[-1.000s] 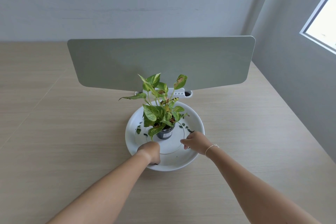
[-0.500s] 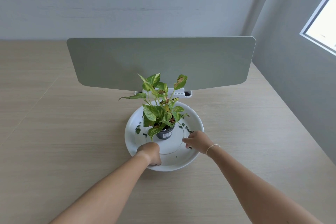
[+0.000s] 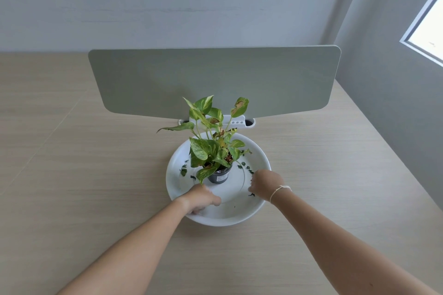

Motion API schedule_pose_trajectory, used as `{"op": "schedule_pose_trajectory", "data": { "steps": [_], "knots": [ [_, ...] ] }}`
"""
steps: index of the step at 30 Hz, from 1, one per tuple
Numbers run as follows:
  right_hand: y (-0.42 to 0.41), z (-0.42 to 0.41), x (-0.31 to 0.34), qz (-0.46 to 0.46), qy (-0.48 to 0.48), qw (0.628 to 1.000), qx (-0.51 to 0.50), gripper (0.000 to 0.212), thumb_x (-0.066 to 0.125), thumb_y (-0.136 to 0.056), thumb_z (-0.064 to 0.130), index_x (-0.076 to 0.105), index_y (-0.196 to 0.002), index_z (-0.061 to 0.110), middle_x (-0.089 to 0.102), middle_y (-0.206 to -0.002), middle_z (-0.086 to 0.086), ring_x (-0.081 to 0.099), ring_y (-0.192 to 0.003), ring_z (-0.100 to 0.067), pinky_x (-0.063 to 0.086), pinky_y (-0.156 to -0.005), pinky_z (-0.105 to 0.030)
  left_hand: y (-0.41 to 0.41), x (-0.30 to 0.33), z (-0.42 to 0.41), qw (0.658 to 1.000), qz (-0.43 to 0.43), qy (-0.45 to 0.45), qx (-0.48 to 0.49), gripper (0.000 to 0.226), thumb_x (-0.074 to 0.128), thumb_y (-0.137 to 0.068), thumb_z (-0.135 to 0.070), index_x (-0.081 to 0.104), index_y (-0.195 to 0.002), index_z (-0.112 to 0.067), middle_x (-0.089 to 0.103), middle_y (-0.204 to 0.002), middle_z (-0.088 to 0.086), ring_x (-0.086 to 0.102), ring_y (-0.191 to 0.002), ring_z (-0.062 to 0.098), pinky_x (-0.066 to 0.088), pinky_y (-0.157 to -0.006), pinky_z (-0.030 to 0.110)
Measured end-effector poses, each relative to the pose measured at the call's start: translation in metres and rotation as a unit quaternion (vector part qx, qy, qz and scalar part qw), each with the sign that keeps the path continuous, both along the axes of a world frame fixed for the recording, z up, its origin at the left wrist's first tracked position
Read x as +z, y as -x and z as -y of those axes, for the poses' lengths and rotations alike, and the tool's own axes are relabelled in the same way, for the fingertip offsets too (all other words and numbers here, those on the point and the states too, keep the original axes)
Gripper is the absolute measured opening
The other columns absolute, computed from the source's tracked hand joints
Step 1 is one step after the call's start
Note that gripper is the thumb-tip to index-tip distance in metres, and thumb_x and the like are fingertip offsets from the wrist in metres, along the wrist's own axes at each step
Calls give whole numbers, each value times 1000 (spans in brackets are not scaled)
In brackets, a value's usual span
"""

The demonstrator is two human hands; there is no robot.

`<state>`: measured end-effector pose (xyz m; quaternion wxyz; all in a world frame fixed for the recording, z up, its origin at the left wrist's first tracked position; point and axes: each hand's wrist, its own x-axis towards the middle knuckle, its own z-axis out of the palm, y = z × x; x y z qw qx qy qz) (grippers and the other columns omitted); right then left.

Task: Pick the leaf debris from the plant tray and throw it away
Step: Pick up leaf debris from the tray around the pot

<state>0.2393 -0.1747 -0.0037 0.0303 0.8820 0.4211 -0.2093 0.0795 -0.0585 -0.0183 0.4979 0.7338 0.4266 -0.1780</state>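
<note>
A person's two hands work over a white tray (image 3: 260,163) on a pale tabletop (image 3: 96,187), a small potted plant (image 3: 217,151) standing at its centre. The left hand (image 3: 200,200) grips the tray's rim at about 7 o'clock, thumb on the inside. The right hand (image 3: 263,183) hovers over the tray floor at about 3 to 4 o'clock, fingers curled downward; whether they pinch anything cannot be told. Dark leaf debris (image 3: 247,167) lies scattered just beyond the right knuckles toward 2 o'clock, with one scrap (image 3: 251,195) beneath that hand and a second cluster (image 3: 184,171) at 9 o'clock, nearer the left hand but left alone by it. The bits are too small to show a long axis. Compared with half a second ago, the right hand has slid outward toward the rim, while the left hand keeps its hold.
</note>
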Motion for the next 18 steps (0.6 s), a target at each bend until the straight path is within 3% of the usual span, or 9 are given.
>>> {"op": "schedule_pose_trajectory", "data": {
  "steps": [3,5,10,18],
  "knots": [
    [1,-2,-3,54,30,996,60,21,52,-88,18,65,-102,9,64,-93,-4,65,-95,-28,49,-74,-31,1,-2,-1,1000,2,13,15,34,61,-76,-20,30,-63,-20,23,-56,-1,21,-44,14,15,-43,16],
    [1,-3,-7,79,45,993,81,24,51,-89,16,64,-108,9,66,-110,-7,65,-103,-28,51,-81,-33,0,-4,-2,998,12,41,38,32,61,-74,-21,31,-64,-21,23,-57,-2,21,-45,14,14,-45,17],
    [3,-7,-12,106,60,986,114,25,47,-90,6,64,-108,7,67,-112,-7,65,-104,-27,50,-80,-31,0,-7,-2,981,50,135,132,23,60,-77,-14,38,-72,-19,26,-54,-7,22,-43,7,16,-39,15],
    [12,-8,-15,111,60,984,126,31,41,-89,0,63,-110,7,66,-115,-8,64,-107,-26,50,-81,-30,0,-8,0,955,89,201,201,24,56,-84,-11,40,-68,-19,26,-53,-7,25,-45,7,19,-39,15]
  ]
}}
